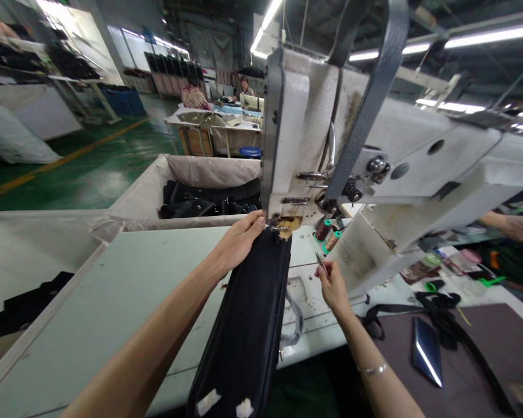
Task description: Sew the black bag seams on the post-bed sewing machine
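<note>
The left hand (244, 241) lies at the centre of the frame with its fingers close together along the upper left edge of the black case (257, 296), fingertips near the foot of the machine (305, 133); whether it pinches that edge or only presses on it, I cannot tell. The right hand (332, 284), right of centre, is curled closed around a slim tool (321, 264), perhaps snips, though it is too small to be sure, and its tip points to the upper left. A bracelet (372, 370) circles the right wrist. The case runs from under the machine, mid-frame, down to the bottom edge, where two white patches (244, 408) show on it. Left of it spreads the pale green bench (157, 278), and behind that a bin (213, 165) holds black pieces (209, 200). Thread spools (322, 230) stand just above the right hand. At lower right, a phone (427, 351) lies beside a black strap (447, 319) on a brown surface (396, 371). Two people (196, 96) sit in the upper middle, well apart from the case
</note>
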A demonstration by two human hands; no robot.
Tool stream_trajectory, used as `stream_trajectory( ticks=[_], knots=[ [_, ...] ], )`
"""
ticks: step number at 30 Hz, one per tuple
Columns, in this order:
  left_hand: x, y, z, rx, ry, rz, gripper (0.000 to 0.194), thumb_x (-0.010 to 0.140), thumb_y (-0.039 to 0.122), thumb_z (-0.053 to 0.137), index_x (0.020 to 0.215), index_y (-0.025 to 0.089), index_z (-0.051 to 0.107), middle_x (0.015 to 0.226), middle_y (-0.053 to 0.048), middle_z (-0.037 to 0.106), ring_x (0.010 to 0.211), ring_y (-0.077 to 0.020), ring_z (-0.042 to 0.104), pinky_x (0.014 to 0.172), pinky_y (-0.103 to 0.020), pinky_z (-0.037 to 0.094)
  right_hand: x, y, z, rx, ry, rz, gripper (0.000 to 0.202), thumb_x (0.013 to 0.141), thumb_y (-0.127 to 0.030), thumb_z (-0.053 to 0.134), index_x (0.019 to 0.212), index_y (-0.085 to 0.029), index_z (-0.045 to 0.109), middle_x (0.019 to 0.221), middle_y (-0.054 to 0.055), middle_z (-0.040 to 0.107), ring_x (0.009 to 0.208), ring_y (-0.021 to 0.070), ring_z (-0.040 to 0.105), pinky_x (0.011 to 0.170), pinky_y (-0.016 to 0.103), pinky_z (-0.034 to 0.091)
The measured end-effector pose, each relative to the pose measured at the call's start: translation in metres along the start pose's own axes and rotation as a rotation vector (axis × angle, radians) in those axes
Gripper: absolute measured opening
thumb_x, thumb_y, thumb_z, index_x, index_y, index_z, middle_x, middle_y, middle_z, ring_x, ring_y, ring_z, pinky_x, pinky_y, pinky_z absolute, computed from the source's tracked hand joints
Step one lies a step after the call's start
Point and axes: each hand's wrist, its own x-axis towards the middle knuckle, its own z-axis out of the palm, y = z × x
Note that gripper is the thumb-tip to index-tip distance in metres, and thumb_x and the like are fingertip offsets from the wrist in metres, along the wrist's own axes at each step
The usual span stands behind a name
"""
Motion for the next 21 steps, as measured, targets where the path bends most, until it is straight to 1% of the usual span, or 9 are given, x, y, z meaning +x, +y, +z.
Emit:
stream_trajectory(
  ticks=[2,4,5,8,11,13,15,18,21],
  knots=[
    [-0.004,0.0,0.001,0.025,0.051,0.005,0.04,0.094,0.049,0.051,0.118,0.02,0.065,0.125,-0.006,0.068,0.117,-0.0266,0.062,0.098,-0.039,0.047,0.0,-0.047,-0.016,0.004,-0.036,-0.091,0.039,0.1,-0.049,0.046,0.12,-0.017,0.055,0.093,0.005,0.068,0.081,0.018,0.064,0.078,0.032,0.05],
    [-0.012,0.003,0.001,0.06,0.115,-0.002,0.039,0.093,0.044,0.053,0.124,0.021,0.061,0.128,-0.007,0.067,0.117,-0.0254,0.062,0.099,-0.039,0.047,-0.005,-0.091,-0.029,0.003,-0.061,-0.201,0.033,0.1,-0.046,0.047,0.121,-0.022,0.057,0.103,0.004,0.067,0.091,0.0179,0.064,0.085,0.032,0.048],
    [-0.018,0.007,0.001,0.08,0.153,-0.003,0.038,0.093,0.042,0.054,0.125,0.022,0.059,0.127,-0.007,0.066,0.117,-0.0249,0.062,0.097,-0.039,0.048,-0.008,-0.109,-0.034,-0.023,-0.062,-0.322,0.03,0.1,-0.043,0.05,0.119,-0.022,0.058,0.105,0.005,0.067,0.094,0.0183,0.063,0.086,0.032,0.048],
    [-0.044,0.024,0.0,0.15,0.276,0.019,0.029,0.093,0.04,0.055,0.117,0.024,0.059,0.123,-0.006,0.064,0.117,-0.024,0.06,0.092,-0.036,0.049,-0.017,-0.144,-0.041,-0.165,-0.061,-0.568,0.021,0.099,-0.035,0.055,0.112,-0.021,0.063,0.101,0.006,0.066,0.093,0.0192,0.061,0.083,0.032,0.047],
    [-0.077,0.047,0.001,0.278,0.316,0.074,0.015,0.095,0.038,0.055,0.099,0.024,0.06,0.109,-0.003,0.063,0.106,-0.0227,0.06,0.083,-0.035,0.048,-0.022,-0.154,-0.041,-0.24,-0.102,-0.676,0.018,0.098,-0.031,0.056,0.11,-0.021,0.065,0.097,0.005,0.066,0.091,0.0201,0.061,0.083,0.034,0.047],
    [-0.098,0.059,0.006,0.483,0.26,0.205,0.018,0.095,0.036,0.055,0.084,0.022,0.054,0.097,-0.003,0.06,0.1,-0.0226,0.058,0.084,-0.037,0.046,-0.027,-0.156,-0.04,-0.201,-0.182,-0.731,0.018,0.098,-0.031,0.057,0.112,-0.021,0.064,0.096,0.005,0.066,0.091,0.0195,0.061,0.082,0.034,0.047],
    [-0.115,0.064,0.014,0.635,0.194,0.291,0.023,0.088,0.037,0.065,0.08,0.021,0.05,0.092,-0.004,0.057,0.099,-0.0248,0.054,0.084,-0.04,0.045,-0.033,-0.157,-0.04,-0.132,-0.227,-0.756,0.019,0.097,-0.029,0.059,0.114,-0.022,0.062,0.096,0.004,0.066,0.09,0.0181,0.062,0.08,0.032,0.047],
    [-0.13,0.062,0.029,0.77,0.14,0.266,0.028,0.077,0.034,0.073,0.093,0.021,0.054,0.099,-0.006,0.056,0.102,-0.0291,0.05,0.085,-0.046,0.044,-0.044,-0.159,-0.04,-0.058,-0.178,-0.719,0.019,0.097,-0.027,0.061,0.116,-0.022,0.061,0.096,0.003,0.066,0.091,0.016,0.062,0.08,0.029,0.047],
    [-0.133,0.057,0.042,0.802,0.089,0.256,0.034,0.081,0.019,0.063,0.114,0.024,0.056,0.109,-0.006,0.057,0.11,-0.0299,0.049,0.092,-0.051,0.038,-0.047,-0.159,-0.044,-0.049,-0.185,-0.642,0.02,0.097,-0.029,0.059,0.117,-0.024,0.061,0.103,0.003,0.066,0.093,0.0156,0.062,0.082,0.029,0.048]
  ],
)
